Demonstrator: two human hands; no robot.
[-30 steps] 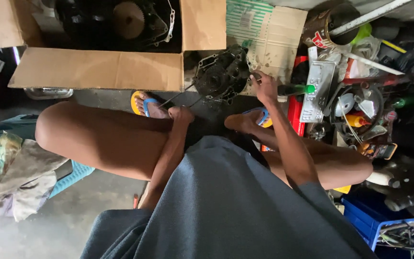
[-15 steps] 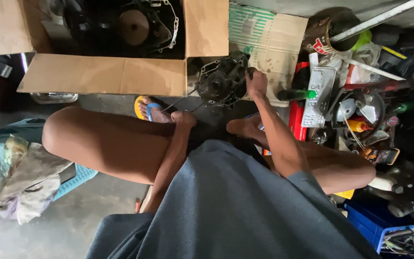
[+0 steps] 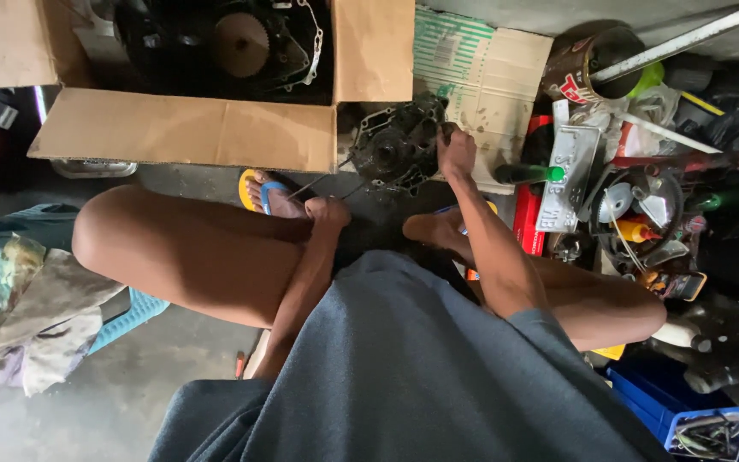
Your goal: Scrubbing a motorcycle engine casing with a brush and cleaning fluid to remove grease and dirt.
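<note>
Shifted left, right hand [image 3: 455,150] fingers rest on engine casing [image 3: 397,145].

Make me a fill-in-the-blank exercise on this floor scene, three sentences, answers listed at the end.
1. The right hand rests on a dark metal ____ casing standing on the floor.
2. The left hand holds a thin metal rod beside a foot in a ____ and blue sandal.
3. More dark machine parts lie inside an open ____ box.

Missing words: engine; yellow; cardboard
</note>
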